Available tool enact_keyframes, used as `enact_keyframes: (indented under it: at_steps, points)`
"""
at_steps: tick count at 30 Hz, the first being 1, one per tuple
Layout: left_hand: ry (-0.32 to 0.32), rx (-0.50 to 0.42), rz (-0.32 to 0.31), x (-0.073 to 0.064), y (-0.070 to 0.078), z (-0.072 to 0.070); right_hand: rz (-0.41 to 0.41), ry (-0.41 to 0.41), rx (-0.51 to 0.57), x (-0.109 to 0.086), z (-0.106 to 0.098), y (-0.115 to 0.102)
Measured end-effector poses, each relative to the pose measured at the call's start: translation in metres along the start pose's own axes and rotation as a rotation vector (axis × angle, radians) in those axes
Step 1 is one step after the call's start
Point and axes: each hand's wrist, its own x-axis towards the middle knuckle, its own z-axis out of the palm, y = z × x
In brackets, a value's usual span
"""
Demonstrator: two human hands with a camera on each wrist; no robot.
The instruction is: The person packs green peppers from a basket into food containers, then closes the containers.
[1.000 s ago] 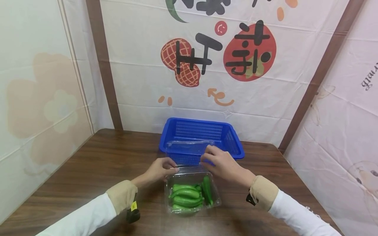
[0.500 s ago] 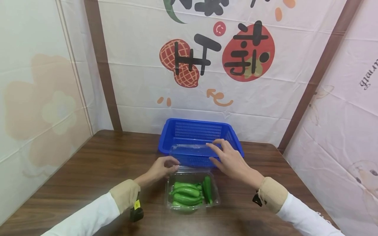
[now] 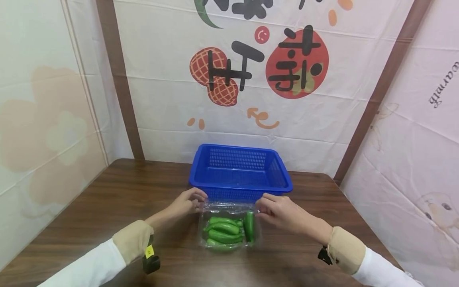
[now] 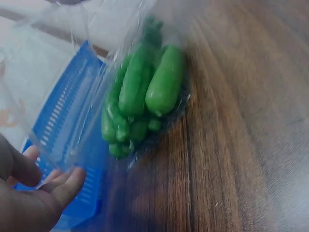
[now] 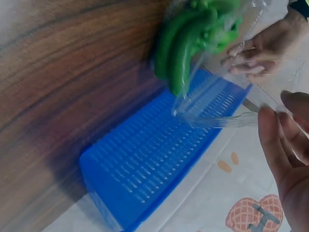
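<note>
On the table sits a clear plastic clamshell box (image 3: 229, 245) holding several green, zucchini-like vegetables (image 3: 224, 227); one more (image 3: 249, 226) stands along its right side. The hinged clear lid (image 5: 222, 121) is raised over the box, tipped toward me in the head view. My right hand (image 3: 277, 211) pinches the lid's right edge between thumb and fingertips. At the lid's left corner is my left hand (image 3: 188, 201). Its fingertips (image 4: 72, 179) are right at the clear plastic in the left wrist view, with the thumb apart from them.
A blue plastic basket (image 3: 238, 186) with slotted walls stands just behind the box. The brown wooden table (image 3: 143, 187) ends at a printed white cloth backdrop (image 3: 165, 99), with cloth on both sides too.
The lid, which stood up in front of the basket, has swung toward me over the box. My right hand moved from above the lid's edge down to its right side; the left shifted slightly left.
</note>
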Motion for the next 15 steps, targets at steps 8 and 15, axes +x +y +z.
enact_keyframes:
  at_steps: [8,15]
  points:
    - [-0.067,0.134,0.101,0.001,-0.001,0.01,-0.015,-0.111,0.068,-0.014,0.009,-0.006]
    - [-0.023,0.129,0.233,0.001,-0.006,0.024,-0.015,-0.245,0.042,-0.025,0.018,-0.011]
